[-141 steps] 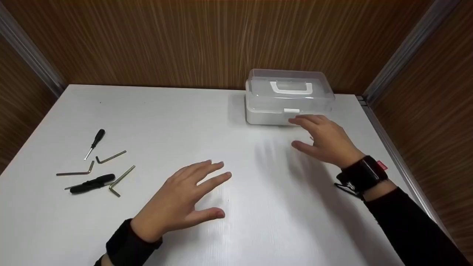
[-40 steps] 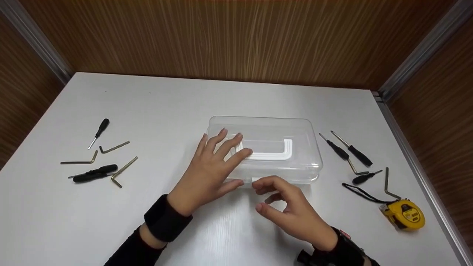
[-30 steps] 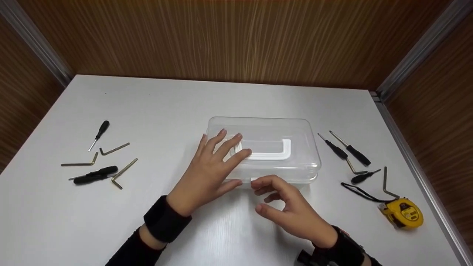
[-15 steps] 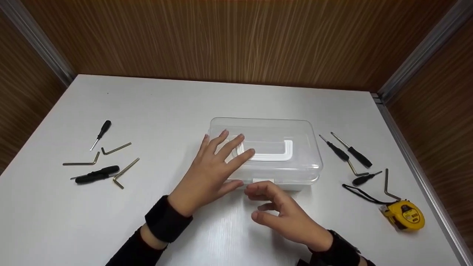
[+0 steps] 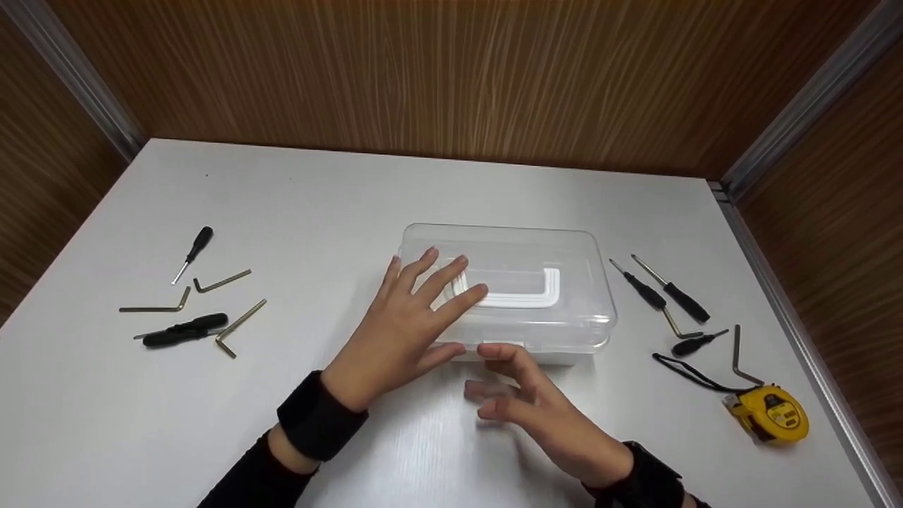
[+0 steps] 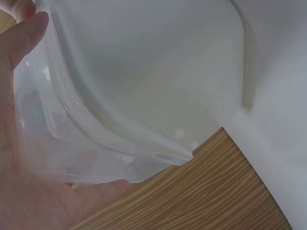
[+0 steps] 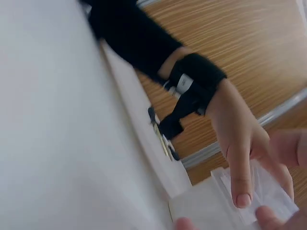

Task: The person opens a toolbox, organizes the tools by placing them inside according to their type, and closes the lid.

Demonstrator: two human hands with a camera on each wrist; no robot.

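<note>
1. One clear plastic box (image 5: 557, 247) with a white handle (image 5: 525, 296) lying flat on its lid. It sits mid-table on the white table (image 5: 353, 190), lid down.
2. One white latch tab (image 5: 502, 345) at the box's front edge, the side facing me.
3. My left hand (image 5: 405, 324) lies flat on the left part of the lid, fingers straight and spread. Fingertips reach the left end of the handle, and my thumb lies along the front edge beside the latch.
4. Left wrist view: my palm (image 6: 19, 191) presses on the clear plastic (image 6: 96, 139), with the box corner past it over the table.
5. My right hand (image 5: 536, 409) is just in front of the box. Its index fingertip is at the latch tab, apparently touching it. The other fingers are loosely curled over the table and hold nothing.
6. Right wrist view: my left thumb (image 7: 238, 177) lies on the box edge. Blurry right fingertips are at the bottom of the frame.
7. Left group, well apart from the box: two black-handled screwdrivers, a small one (image 5: 192, 252) and a thicker one (image 5: 185, 330), and three hex keys (image 5: 222, 281), (image 5: 156, 306), (image 5: 238, 327).
8. Right group, near the box's right end: three black-handled screwdrivers (image 5: 638, 283), (image 5: 674, 289), (image 5: 695, 342). Two hex keys: one (image 5: 738, 349) standing clear, one (image 5: 674, 324) partly under the screwdrivers.
9. One yellow tape measure (image 5: 772, 414) with a black strap (image 5: 688, 368) at the far right front.
10. Wood-grain walls (image 5: 423, 77) stand on three sides.
</note>
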